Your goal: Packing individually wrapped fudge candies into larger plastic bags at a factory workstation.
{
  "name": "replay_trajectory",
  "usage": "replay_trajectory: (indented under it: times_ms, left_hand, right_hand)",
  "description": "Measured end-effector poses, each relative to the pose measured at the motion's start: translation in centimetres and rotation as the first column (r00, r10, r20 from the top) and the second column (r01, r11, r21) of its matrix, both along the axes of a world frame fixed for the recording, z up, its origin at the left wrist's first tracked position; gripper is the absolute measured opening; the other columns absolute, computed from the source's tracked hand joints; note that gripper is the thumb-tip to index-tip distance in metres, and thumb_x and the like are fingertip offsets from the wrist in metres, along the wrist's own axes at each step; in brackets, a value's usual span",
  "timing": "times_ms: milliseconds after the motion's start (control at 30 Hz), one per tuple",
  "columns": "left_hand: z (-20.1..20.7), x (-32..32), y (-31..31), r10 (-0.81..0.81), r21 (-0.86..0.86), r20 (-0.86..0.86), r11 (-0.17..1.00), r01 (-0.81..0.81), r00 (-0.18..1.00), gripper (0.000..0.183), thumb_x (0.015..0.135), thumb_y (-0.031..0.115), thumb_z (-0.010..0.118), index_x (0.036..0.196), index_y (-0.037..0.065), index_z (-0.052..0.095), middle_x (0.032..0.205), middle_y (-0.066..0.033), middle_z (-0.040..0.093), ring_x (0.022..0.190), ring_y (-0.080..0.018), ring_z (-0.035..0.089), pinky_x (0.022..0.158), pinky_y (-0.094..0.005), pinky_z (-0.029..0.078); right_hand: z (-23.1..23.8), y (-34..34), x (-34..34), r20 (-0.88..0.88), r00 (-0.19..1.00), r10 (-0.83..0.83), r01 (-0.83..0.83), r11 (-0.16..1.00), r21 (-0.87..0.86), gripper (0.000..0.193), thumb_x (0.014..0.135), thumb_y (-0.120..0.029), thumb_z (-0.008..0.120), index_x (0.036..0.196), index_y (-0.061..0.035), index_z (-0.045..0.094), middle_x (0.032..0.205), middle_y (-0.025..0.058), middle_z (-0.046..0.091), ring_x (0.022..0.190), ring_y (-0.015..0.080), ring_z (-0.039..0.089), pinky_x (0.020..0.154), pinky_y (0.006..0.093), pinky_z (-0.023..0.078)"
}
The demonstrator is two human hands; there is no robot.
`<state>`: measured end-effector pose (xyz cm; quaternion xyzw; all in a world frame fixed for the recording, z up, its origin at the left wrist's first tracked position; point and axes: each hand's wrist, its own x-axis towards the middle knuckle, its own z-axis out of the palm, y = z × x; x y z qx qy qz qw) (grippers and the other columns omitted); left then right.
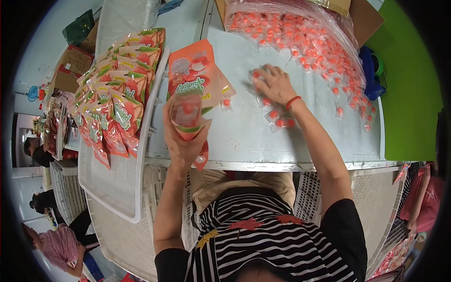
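Note:
My left hand (pixel 178 145) is wrapped round a red-and-green candy pouch (pixel 189 128), held upright above the table's front edge. Its top gapes, and something wrapped with a red centre shows at the mouth, blurred. My right hand (pixel 276 87) lies over a few clear-wrapped red candies (pixel 281 122) on the table, fingers spread and somewhat smeared by motion. One candy shows by its fingertips, and others trail beneath the palm and wrist. Flat printed pouches (pixel 191 66) lie stacked just beyond my left hand, with a single wrapped candy (pixel 226 103) beside them.
Filled pouches (pixel 120 89) stand in rows in a white mesh tray (pixel 112 181) on my left. A big heap of wrapped candies (pixel 300 40) spills from a plastic-lined box at the far right. Beside it sits a blue tape dispenser (pixel 371 75). Other people (pixel 58 246) are at the sides.

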<state>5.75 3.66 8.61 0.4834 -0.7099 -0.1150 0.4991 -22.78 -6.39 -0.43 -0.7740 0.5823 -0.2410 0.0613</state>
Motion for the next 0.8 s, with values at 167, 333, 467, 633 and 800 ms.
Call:
replay_trajectory:
  times_ms: [167, 333, 467, 633, 800]
  left_hand:
    - [0.1, 1.9, 1.1, 0.080, 0.019, 0.032, 0.997, -0.081, 0.996, 0.096, 0.062, 0.007, 0.084, 0.139, 0.000, 0.028, 0.125, -0.0167, 0.048, 0.114, -0.0275, 0.051, 0.096, -0.0364, 0.043]
    - [-0.3, 1.4, 1.4, 0.019, 0.028, 0.025, 0.999, -0.020, 0.999, 0.095, 0.063, 0.006, 0.083, 0.139, -0.001, 0.027, 0.131, -0.0172, 0.043, 0.118, -0.0277, 0.047, 0.100, -0.0372, 0.039]
    - [-1.0, -0.3, 0.2, -0.048, -0.062, 0.094, 0.997, 0.054, 0.994, 0.094, 0.060, 0.011, 0.085, 0.136, -0.002, 0.031, 0.129, -0.0193, 0.045, 0.116, -0.0342, 0.049, 0.096, -0.0413, 0.043]
    - [-1.5, -2.8, -1.2, -0.048, 0.013, 0.224, 0.999, 0.046, 0.973, 0.089, 0.061, 0.020, 0.083, 0.134, -0.001, 0.035, 0.130, -0.0185, 0.045, 0.120, -0.0365, 0.044, 0.099, -0.0470, 0.038]
    - [-1.5, -4.4, -2.0, -0.078, 0.022, 0.357, 0.997, 0.075, 0.931, 0.087, 0.063, 0.025, 0.082, 0.134, 0.001, 0.036, 0.127, -0.0171, 0.046, 0.119, -0.0350, 0.045, 0.100, -0.0464, 0.035]
  right_hand:
    - [2.6, 5.3, 4.4, -0.114, 0.986, 0.124, -0.105, 0.981, 0.160, 0.061, 0.084, -0.058, 0.054, 0.126, -0.0141, 0.053, 0.128, 0.0159, 0.046, 0.121, 0.0353, 0.040, 0.094, 0.0516, 0.034]
    - [1.4, 8.7, 4.1, -0.215, 0.976, 0.021, -0.040, 0.996, -0.084, 0.055, 0.083, -0.051, 0.060, 0.120, -0.0116, 0.056, 0.126, 0.0144, 0.046, 0.115, 0.0339, 0.042, 0.091, 0.0482, 0.036]
    - [0.3, 6.8, 3.8, -0.167, 0.985, -0.039, 0.023, 0.995, -0.095, 0.031, 0.083, -0.036, 0.064, 0.100, -0.0099, 0.060, 0.112, 0.0135, 0.053, 0.095, 0.0303, 0.053, 0.076, 0.0414, 0.046]
    - [0.0, 3.2, 2.6, 0.060, 0.994, -0.095, 0.106, 0.969, -0.221, 0.023, 0.086, -0.025, 0.060, 0.074, -0.0060, 0.057, 0.076, 0.0076, 0.058, 0.059, 0.0193, 0.054, 0.056, 0.0342, 0.051]
    - [7.6, 1.8, 5.8, 0.948, 0.180, -0.263, 0.218, 0.950, 0.222, 0.030, 0.091, -0.028, 0.053, 0.072, -0.0050, 0.056, 0.067, -0.0022, 0.051, 0.055, 0.0060, 0.043, 0.047, 0.0242, 0.037]
